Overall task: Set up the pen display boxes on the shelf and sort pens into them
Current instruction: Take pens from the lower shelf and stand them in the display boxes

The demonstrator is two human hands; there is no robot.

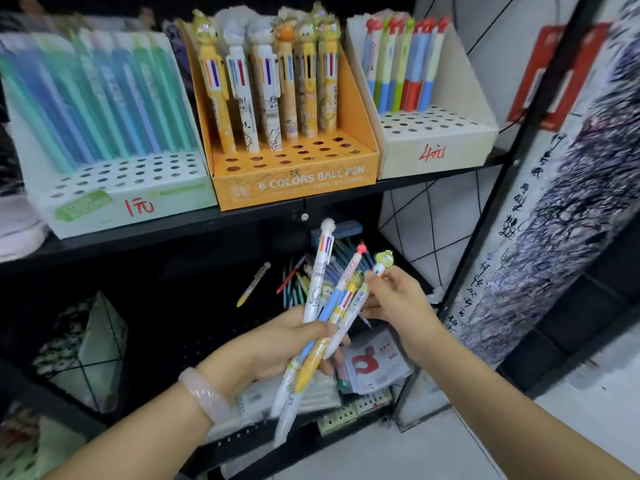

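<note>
Fingers (372, 277) of the right hand (401, 306) pinch one green-topped pen (381, 263) from the left hand's (277, 348) gripped bunch (325, 317) — best drawn straight out, then slotted in the orange box (294, 181) on the shelf (242, 220) above

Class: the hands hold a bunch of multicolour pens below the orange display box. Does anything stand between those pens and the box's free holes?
Nothing visible does. The pens in the left hand sit below the shelf edge; the orange box's front holes are open from above.
</note>
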